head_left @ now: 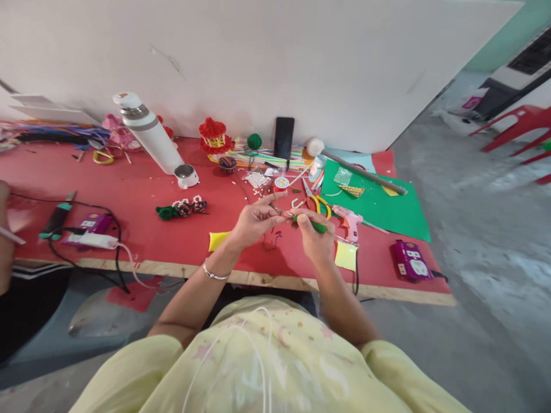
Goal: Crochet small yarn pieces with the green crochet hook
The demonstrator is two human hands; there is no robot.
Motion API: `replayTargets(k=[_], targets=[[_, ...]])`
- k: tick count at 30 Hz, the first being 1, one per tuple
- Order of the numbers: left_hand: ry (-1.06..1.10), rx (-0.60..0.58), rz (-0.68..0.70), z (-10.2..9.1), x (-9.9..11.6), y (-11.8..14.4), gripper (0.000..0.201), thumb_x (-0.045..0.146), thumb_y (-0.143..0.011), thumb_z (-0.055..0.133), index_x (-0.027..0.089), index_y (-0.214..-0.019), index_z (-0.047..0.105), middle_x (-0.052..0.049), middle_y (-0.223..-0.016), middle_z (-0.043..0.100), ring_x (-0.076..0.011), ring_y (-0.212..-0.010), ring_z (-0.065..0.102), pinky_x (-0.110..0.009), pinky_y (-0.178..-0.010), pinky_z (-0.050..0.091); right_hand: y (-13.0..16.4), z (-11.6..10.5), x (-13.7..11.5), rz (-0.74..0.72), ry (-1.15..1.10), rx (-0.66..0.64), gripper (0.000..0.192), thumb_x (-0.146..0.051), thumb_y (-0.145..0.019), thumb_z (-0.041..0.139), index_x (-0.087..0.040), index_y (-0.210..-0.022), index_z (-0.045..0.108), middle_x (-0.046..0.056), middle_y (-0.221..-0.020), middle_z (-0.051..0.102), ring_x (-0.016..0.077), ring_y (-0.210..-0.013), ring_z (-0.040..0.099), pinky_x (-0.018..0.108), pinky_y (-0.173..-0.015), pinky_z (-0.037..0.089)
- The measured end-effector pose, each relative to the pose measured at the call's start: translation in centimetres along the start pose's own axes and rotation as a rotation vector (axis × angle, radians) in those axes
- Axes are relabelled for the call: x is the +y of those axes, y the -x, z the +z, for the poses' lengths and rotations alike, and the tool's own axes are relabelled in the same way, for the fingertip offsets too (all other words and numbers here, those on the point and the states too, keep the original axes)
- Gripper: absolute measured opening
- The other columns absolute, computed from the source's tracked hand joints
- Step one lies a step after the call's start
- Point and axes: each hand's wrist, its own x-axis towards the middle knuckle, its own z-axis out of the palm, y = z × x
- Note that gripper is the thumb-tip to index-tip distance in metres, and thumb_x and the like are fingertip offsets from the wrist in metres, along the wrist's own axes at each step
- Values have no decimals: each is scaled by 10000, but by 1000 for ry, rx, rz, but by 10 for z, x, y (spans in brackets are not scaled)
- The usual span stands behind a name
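Over the red tabletop (pixel 142 189), my right hand (pixel 318 238) grips a crochet hook (pixel 317 227) by its green handle, its thin metal shaft pointing left. The hook's tip meets the fingers of my left hand (pixel 253 222). There the thumb and fingers pinch thin dark yarn (pixel 270 245), while the index finger stretches out to the right; the small piece between the fingertips is mostly hidden. Loose strands of that yarn lie below the hands. Just beyond them are a thread spool (pixel 281 183), white beads (pixel 257 179) and yellow-handled scissors (pixel 321 205).
A pink glue gun (pixel 349 221) rests by a green sheet (pixel 379 206). Purple boxes (pixel 411 261) sit at both sides. A white flask (pixel 150 135), its cup (pixel 186 175), a phone (pixel 283 137) and a stick (pixel 365 172) stand or lie behind. Another person's arm (pixel 4 241) shows far left.
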Motion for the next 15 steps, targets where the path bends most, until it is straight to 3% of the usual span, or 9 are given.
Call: replayTargets(k=[3, 7, 11, 15], targets=[[-66, 2, 21, 0, 0, -1, 226, 389, -875, 761, 188, -773, 769, -159, -1367, 688, -265, -1081, 689, -425, -969, 520, -1, 3, 2, 69, -65, 51, 314, -536, -871, 754, -233, -934, 807, 50, -854, 833, 181, -685, 754, 308, -605, 591], [-393, 125, 121, 4, -3, -1, 228, 304, -888, 713, 195, -688, 719, -134, -1472, 634, -296, -1158, 644, -478, -1064, 452, -1, 7, 5, 60, 40, 74, 306, -519, -888, 736, -228, -947, 808, 34, -826, 818, 173, -667, 724, 297, -573, 567], [-532, 210, 164, 16, -8, 0, 183, 200, -861, 681, 212, -679, 696, -104, -1510, 609, -353, -1322, 572, -538, -1159, 352, 4, 13, 5, -189, 274, 68, 222, -443, -941, 694, -259, -996, 804, 45, -994, 816, 210, -904, 758, 370, -841, 634], [-370, 265, 110, 20, -5, -1, 196, 250, -881, 684, 215, -688, 688, -108, -1449, 655, -336, -1370, 552, -510, -1175, 356, 10, 17, 9, -403, 353, 101, 186, -374, -970, 667, -285, -1074, 792, 71, -1093, 810, 235, -1046, 756, 415, -974, 620]])
